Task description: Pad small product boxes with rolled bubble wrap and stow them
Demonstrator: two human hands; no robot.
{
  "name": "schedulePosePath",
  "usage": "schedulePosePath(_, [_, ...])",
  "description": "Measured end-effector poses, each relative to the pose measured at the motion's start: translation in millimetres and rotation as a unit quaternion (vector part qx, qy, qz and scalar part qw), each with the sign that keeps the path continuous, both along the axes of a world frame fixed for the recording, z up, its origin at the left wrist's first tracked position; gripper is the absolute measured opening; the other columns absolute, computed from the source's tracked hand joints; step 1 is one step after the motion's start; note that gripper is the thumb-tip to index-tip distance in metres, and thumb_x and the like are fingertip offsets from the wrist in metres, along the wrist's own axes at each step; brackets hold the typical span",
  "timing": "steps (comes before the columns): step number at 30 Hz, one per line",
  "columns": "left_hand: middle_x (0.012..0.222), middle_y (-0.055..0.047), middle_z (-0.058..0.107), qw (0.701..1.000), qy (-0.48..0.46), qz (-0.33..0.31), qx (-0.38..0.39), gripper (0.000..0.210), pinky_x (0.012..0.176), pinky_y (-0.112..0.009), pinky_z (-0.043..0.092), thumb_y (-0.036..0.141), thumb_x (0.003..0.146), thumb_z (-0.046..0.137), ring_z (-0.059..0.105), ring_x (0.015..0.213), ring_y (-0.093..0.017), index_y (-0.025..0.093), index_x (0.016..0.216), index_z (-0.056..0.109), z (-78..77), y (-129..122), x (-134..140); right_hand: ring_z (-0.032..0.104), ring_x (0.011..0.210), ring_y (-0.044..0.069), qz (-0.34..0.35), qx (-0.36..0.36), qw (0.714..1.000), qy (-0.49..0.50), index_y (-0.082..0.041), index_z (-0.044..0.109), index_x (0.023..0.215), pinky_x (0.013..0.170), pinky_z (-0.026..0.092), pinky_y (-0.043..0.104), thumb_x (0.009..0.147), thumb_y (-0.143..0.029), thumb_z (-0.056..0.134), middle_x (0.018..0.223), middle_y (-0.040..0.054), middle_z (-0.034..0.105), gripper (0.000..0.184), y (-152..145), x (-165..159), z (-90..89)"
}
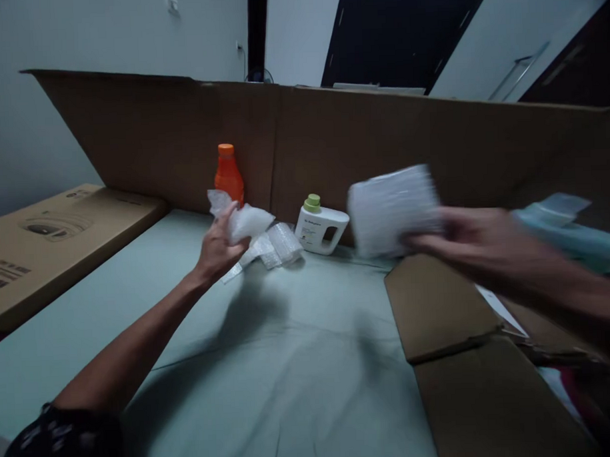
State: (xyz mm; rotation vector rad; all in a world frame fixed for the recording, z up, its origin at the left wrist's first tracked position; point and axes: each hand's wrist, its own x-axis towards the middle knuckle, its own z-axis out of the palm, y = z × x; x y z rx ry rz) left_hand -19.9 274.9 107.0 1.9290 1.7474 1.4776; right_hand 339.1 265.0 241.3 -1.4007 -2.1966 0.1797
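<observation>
My left hand (222, 243) is closed on a crumpled piece of bubble wrap (249, 222), held above the sheet in front of an orange bottle (228, 174). Out to the right, my right hand (455, 233) grips a squarish bundle wrapped in bubble wrap (392, 211); what is inside cannot be made out, and the hand is blurred. More bubble wrap pieces (280, 244) lie on the sheet just beyond my left hand. Beside them stands a white jug with a green cap (319, 225) and a handle hole.
A tall cardboard panel (182, 139) stands across the back. On the left lies a flat printed carton (49, 231). At right is an open cardboard box with flaps (442, 310); a light-blue bottle (559, 223) stands behind my right arm. A pale green sheet (300, 375) covers the surface.
</observation>
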Motion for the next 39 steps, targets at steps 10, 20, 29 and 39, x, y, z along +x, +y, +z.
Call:
schedulePosePath(10, [0.167,-0.017,0.017,0.954,0.222,-0.075,-0.186,0.073,0.116,-0.062,0.027,0.037,0.078,0.076,0.025,0.15,-0.045,0.025,0.145,0.051,-61.0,62.4,-0.3,0.058,0.12,0.031,-0.024,-0.08,0.984,-0.158,-0.018,0.055,0.134,0.099,0.043,0.04,0.087,-0.026,0.064,0.133,0.0157,0.062,0.049,104.6,-177.3,-134.5])
schedulePosePath(20, [0.158,-0.017,0.04,0.954,0.175,-0.134,-0.203,0.075,0.113,-0.045,0.041,0.036,0.078,0.072,0.043,0.143,-0.033,0.018,0.147,0.047,-86.4,95.7,-29.5,0.06,0.098,0.026,-0.074,-0.106,0.984,0.125,-0.019,0.065,0.083,0.087,0.043,0.035,0.09,-0.035,0.046,0.093,0.0079,0.069,0.026,145.5,-186.5,-171.5])
schedulePosePath(29, [0.163,-0.015,0.029,0.979,0.108,-0.046,-0.169,0.06,0.102,-0.05,0.051,0.037,0.083,0.065,0.061,0.123,-0.037,0.024,0.14,0.054,-40.3,33.5,-27.9,0.056,0.072,0.017,0.01,-0.19,0.882,0.432,-0.022,0.055,0.088,0.065,0.051,0.03,0.08,-0.068,0.045,0.081,0.0025,0.06,0.048,47.2,-137.4,-137.9])
schedulePosePath(39, [0.109,-0.012,0.071,0.842,-0.212,-0.278,-0.41,0.08,0.083,-0.036,0.053,0.057,0.071,0.073,0.068,0.095,-0.026,0.012,0.135,0.055,-95.7,-142.2,-12.5,0.059,0.064,0.018,0.088,-0.377,0.878,0.283,-0.017,0.069,0.078,0.062,0.048,0.031,0.076,-0.041,0.071,0.069,0.0024,0.064,0.024,-112.7,-114.3,-193.0])
